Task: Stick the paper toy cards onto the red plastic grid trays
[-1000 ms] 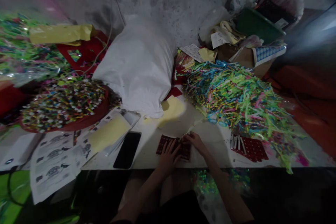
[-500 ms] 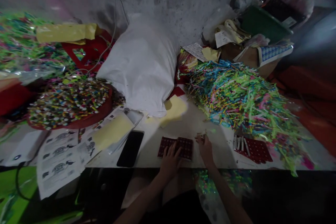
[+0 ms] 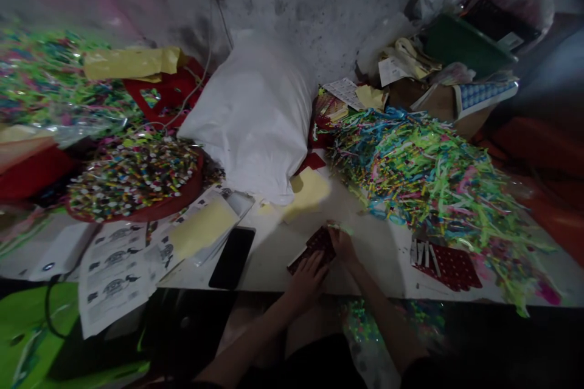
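Note:
My left hand (image 3: 310, 273) lies over a dark red patterned piece (image 3: 314, 243), its fingers closed on the near part. The piece looks like card or folded paper and sits slanted above the white tabletop. At its far right corner, my right hand (image 3: 342, 246) is pinched around a small item with a pale green strip (image 3: 342, 228) showing past the fingertips. Most of that item is hidden. Off to the right lies a red dotted piece (image 3: 454, 264) with short white sticks (image 3: 426, 254) on it.
A black phone (image 3: 232, 258) and printed sheets (image 3: 118, 267) lie to the left, near a red tray (image 3: 194, 185) heaped with small beaded sticks. Behind stands a large white sack (image 3: 250, 115). A pile of colourful strips (image 3: 424, 176) covers the right side.
My right hand has moved left to the red patterned piece. That piece has turned from lying square to a slant under my left hand. The view has shifted slightly.

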